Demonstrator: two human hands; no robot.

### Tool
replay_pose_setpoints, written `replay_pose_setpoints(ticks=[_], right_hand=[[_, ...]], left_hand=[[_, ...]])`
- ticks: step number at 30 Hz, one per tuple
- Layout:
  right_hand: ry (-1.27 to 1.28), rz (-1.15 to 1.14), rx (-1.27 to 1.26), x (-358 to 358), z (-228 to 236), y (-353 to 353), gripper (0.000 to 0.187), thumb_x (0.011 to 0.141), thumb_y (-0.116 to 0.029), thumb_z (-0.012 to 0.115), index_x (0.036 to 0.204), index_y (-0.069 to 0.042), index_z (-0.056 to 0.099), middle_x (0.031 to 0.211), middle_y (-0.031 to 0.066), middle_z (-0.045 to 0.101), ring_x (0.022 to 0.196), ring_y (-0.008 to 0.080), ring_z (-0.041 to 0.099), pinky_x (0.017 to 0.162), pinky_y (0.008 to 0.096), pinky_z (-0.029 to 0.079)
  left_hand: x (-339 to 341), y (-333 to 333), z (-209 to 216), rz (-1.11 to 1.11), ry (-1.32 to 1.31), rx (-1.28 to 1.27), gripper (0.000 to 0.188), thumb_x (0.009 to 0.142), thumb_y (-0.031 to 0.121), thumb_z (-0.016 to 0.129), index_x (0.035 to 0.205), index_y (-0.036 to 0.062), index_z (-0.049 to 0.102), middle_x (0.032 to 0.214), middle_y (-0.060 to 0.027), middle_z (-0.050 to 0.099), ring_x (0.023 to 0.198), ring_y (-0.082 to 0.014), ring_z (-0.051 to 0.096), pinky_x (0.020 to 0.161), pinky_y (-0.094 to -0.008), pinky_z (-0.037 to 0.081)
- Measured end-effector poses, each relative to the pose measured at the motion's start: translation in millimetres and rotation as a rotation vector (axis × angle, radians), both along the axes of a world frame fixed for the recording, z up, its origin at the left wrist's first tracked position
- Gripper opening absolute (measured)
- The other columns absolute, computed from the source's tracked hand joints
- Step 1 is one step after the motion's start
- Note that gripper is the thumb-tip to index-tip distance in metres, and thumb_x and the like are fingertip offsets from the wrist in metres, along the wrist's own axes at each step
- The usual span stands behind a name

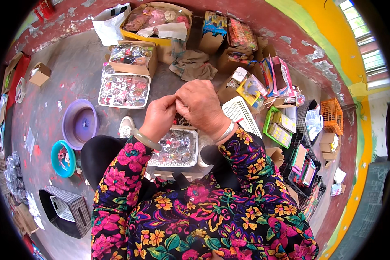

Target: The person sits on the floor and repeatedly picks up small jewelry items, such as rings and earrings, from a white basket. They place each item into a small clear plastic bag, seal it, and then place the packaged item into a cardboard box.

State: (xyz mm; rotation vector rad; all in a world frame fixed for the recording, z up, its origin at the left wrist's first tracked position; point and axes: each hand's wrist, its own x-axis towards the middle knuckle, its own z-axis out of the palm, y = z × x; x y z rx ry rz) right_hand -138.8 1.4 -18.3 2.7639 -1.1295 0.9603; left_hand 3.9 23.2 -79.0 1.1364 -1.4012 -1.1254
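Observation:
My left hand point(159, 116) and my right hand point(202, 105) meet at the fingertips in front of me, both closed in a pinch. Whatever lies between the fingers is hidden or too small to make out. Just below them, between my legs, stands a white plastic basket point(194, 161) filled with small items in clear wrapping. Something dark and patterned point(184, 120) shows partly behind the hands, too covered to name.
Ahead stand another white basket point(125, 105) of wrapped items and cardboard boxes point(136, 68). A purple basin point(69, 125) and a turquoise basin point(55, 160) sit at left. A green basket point(276, 139), a black crate point(318, 167) and an orange crate point(332, 116) line the right.

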Motion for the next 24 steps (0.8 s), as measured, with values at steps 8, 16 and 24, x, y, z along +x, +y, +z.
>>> replay_pose_setpoints(ticks=[8,16,24], right_hand=[[-0.032,0.007,0.057,-3,1,-1,0.008,0.068,-0.015,0.06,0.072,-0.011,0.055,0.073,0.0025,0.053,0.078,0.0218,0.052,0.072,0.0355,0.037],[-0.036,0.0,0.049,-4,-3,-1,0.008,0.068,-0.014,0.06,0.072,-0.011,0.055,0.073,0.002,0.053,0.078,0.0215,0.052,0.072,0.0356,0.037],[0.003,-0.012,-0.003,-3,-3,0,0.009,0.066,-0.014,0.061,0.071,-0.011,0.055,0.073,0.0018,0.053,0.078,0.0208,0.052,0.071,0.0351,0.036]], left_hand=[[1,2,6,-0.046,-0.027,0.045,0.016,0.085,0.004,0.055,0.098,-0.0037,0.061,0.077,-0.0058,0.061,0.07,-0.0074,0.051,0.063,-0.0231,0.044],[-1,2,4,-0.001,-0.08,-0.049,0.018,0.084,0.009,0.053,0.097,-0.0004,0.061,0.073,-0.0198,0.059,0.059,-0.02,0.054,0.06,-0.0298,0.045],[-1,4,15,0.032,-0.295,-0.11,0.014,0.084,0.009,0.052,0.092,0.0017,0.061,0.078,-0.0222,0.058,0.074,-0.0389,0.057,0.061,-0.0367,0.046]])
